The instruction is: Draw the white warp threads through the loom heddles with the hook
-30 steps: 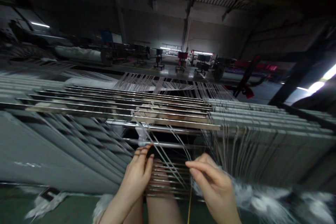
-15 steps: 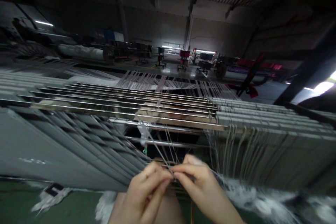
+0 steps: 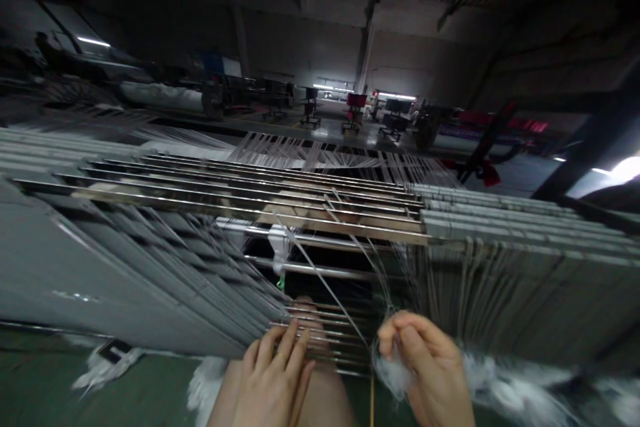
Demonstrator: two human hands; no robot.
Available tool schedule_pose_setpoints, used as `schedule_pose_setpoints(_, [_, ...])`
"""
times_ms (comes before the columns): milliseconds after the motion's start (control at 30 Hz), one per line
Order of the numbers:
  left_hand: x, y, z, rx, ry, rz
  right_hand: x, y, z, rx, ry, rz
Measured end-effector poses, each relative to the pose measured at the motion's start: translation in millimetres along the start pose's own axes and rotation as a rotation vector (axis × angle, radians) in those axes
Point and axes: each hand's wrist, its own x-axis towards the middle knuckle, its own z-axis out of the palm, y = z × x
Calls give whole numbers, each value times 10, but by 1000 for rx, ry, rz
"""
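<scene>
Warp threads [image 3: 325, 287] slant down toward the right hand [image 3: 425, 370] at about four o'clock, its fingers [image 3: 415, 337] closed in a pinch on a white fibre tuft [image 3: 393, 375]. The left hand [image 3: 274, 387], at six o'clock, is open, its fingers spread over thin steel rods [image 3: 345, 347].

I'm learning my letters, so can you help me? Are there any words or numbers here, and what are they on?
No words or numbers can be read here.
White marks on the grey threads: too blurred to read.
Small dark tag near the floor: too small to read.
</scene>
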Motion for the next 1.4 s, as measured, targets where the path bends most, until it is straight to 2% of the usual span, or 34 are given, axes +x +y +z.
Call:
schedule_pose_setpoints(67, [59,83,-37,-32,-1,32,-5,15,55,-75,15,-7])
schedule_pose_setpoints(133, [80,70,-70,-103,26,76,-6,22,112,-192,19,-48])
schedule_pose_setpoints(200, [34,-43,-82,-137,74,82,-8,26,158,-324,53,-102])
schedule_pose_setpoints(267, [-62,-196,-75,-75,101,18,-6,37,190,-450,85,-179])
schedule_pose_setpoints(367, [-188,-321,-52,62,70,-55,23,83,220,-626,51,-339])
schedule_pose_setpoints(433, [-199,-264,-26,90,27,-25,60,123,245,-736,20,-449])
schedule_pose_setpoints(533, [-102,-12,33,53,7,62,119,155,299,-870,-1,-536])
schedule_pose_setpoints(600, [-4,169,60,-80,8,158,149,151,332,-931,-19,-532])
schedule_pose_setpoints(667, [89,282,45,-358,-24,238,168,135,349,-962,-19,-529])
schedule_pose_setpoints(700, [134,301,21,-527,-42,221,175,126,351,-973,-18,-528])
schedule_pose_setpoints(767, [232,263,-47,-834,-40,48,187,113,350,-983,-6,-525])
schedule_pose_setpoints(833, [362,144,-104,-1005,38,-183,199,107,356,-984,-9,-511])
schedule_pose_setpoints(867, [441,66,-117,-1031,83,-253,207,106,365,-985,-14,-502])
schedule_pose_setpoints(967, [696,-190,-99,-997,160,-338,237,112,408,-997,-21,-470])
schedule_pose_setpoints(1100, [912,-409,-71,-1018,142,-449,291,127,454,-1016,-36,-417])
schedule_pose_setpoints(1167, [929,-423,-100,-1105,98,-431,319,135,473,-1018,-62,-394])
schedule_pose_setpoints(1300, [820,-340,-161,-1189,62,-275,355,140,526,-1012,-121,-337])
schedule_pose_setpoints(1367, [726,-280,-147,-1135,147,-247,361,138,548,-1020,-135,-321])
schedule_pose_setpoints(1400, [680,-244,-129,-1108,239,-262,363,137,555,-1025,-133,-323])
